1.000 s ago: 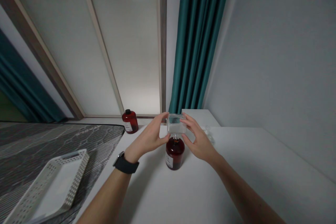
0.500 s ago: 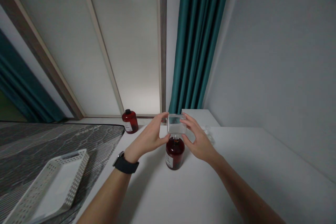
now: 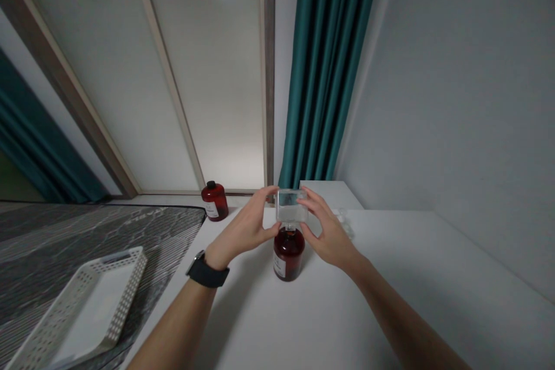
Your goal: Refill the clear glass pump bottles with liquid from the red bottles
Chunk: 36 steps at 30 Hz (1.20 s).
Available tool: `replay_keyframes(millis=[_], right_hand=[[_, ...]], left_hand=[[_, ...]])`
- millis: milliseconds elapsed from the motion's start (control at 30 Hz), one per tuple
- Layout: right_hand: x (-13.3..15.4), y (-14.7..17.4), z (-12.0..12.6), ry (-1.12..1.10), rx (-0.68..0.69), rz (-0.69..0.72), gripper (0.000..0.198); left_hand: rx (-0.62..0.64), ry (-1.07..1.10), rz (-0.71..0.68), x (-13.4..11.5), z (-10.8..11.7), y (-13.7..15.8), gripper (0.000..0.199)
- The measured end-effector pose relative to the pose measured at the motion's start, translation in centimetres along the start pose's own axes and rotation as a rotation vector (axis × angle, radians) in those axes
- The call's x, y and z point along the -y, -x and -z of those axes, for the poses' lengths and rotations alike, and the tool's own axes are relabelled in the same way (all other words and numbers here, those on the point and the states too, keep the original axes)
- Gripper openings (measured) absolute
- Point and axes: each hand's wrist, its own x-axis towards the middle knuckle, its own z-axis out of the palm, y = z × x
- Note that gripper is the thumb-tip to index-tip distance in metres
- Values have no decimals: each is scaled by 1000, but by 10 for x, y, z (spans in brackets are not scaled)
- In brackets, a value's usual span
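Clear container (image 3: pixel 291 208), partly behind fingers (image 3: pixel 313 203), red bottle (image 3: pixel 289 254) below, mouth indistinct

A clear bottle (image 3: pixel 292 207) hangs inverted over a dark-red bottle (image 3: pixel 291 248).

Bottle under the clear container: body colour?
The bottle is dark reddish-brown, with a whitish label; best seen in the head view.

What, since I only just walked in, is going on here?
A person's left hand and right hand hold a clear bottle, neck down, over the mouth of a red bottle standing on the table. Whether the neck goes inside is hard to tell. A capped bottle stands near the table's far left corner.
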Motion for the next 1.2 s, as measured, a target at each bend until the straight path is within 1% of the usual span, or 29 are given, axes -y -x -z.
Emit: replay_keyframes(millis=[767, 1200], right_hand=[[2, 0, 1, 7, -10, 23, 57], [3, 0, 1, -9, -18, 34, 57]], left_hand=[[-26, 11, -16, -1, 0, -1, 72], [-15, 46, -19, -3, 1, -1, 71]])
